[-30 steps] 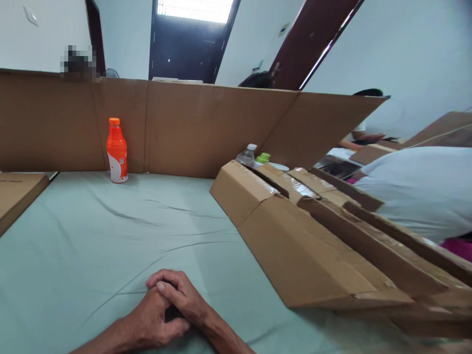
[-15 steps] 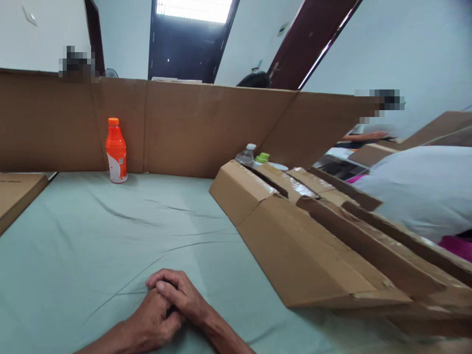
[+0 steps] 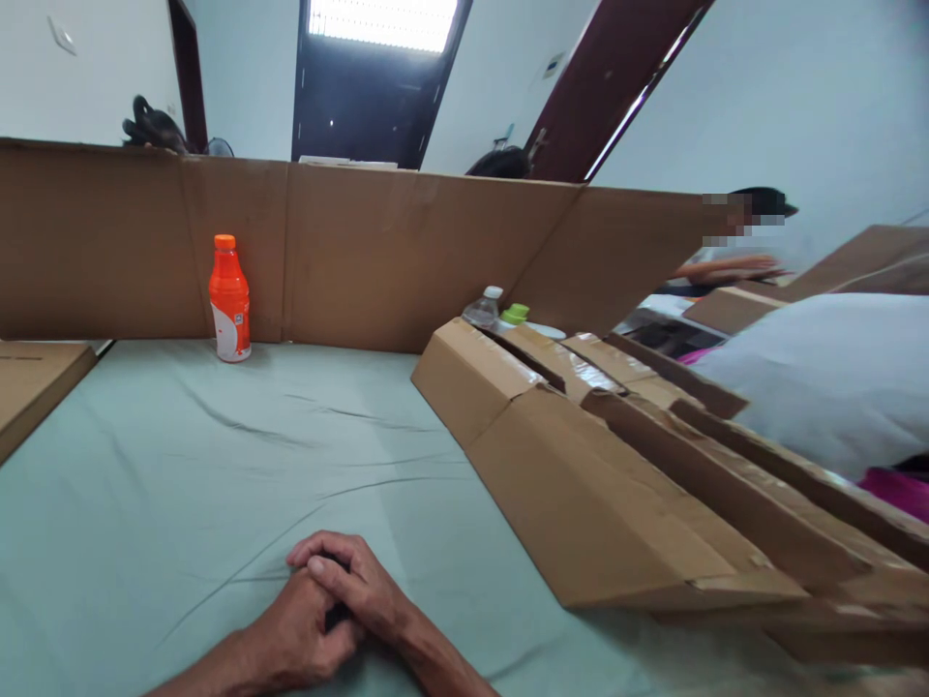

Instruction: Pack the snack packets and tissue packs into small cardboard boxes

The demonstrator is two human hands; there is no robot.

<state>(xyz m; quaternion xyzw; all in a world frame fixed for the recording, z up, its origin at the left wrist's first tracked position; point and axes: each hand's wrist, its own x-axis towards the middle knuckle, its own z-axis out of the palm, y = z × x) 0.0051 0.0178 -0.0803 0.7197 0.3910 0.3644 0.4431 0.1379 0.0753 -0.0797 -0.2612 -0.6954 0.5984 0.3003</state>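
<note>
My left hand (image 3: pixel 296 620) rests on the pale green cloth (image 3: pixel 290 503) at the near edge of the view, its fingers curled and partly hidden. Over its knuckles lies my right hand (image 3: pixel 367 586), closed and folded against it. No object shows in either hand, and both hands touch each other. An orange bottle (image 3: pixel 230 300) with an orange cap and a white-and-orange label stands upright at the far side of the cloth, well apart from my hands. To the right of my hands a folded cardboard piece (image 3: pixel 581 484) slopes up from the cloth.
A cardboard wall (image 3: pixel 363 252) closes off the far side. A flat cardboard box (image 3: pixel 40 382) lies at the left edge. Behind the right-hand cardboard are a clear bottle (image 3: pixel 483 308) and a green cap (image 3: pixel 515 314). At the far right is another person's hand (image 3: pixel 755 265).
My hands stay clasped in the same place and the orange bottle has not moved. The view has shifted very slightly.
</note>
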